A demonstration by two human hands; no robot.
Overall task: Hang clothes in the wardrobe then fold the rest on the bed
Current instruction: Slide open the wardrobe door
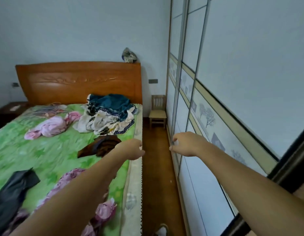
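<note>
A bed with a green sheet (45, 154) fills the left. On it lie a pile of blue and white clothes (107, 114), a pink garment (50, 126), a brown garment (100, 147), a dark garment (13, 191), a pink flowered cloth (71, 179) and wire hangers (45, 110). The wardrobe's sliding doors (233, 103) run along the right. My right hand (185, 143) grips the metal edge of a sliding door (175, 116). My left hand (132, 149) hovers over the bed's right edge, fingers loosely curled, holding nothing.
A wooden headboard (79, 80) stands at the far end with a patterned object (129, 56) on top. A small wooden chair (157, 111) sits in the narrow floor aisle (158, 167) between bed and wardrobe. A dark nightstand (9, 111) is at the far left.
</note>
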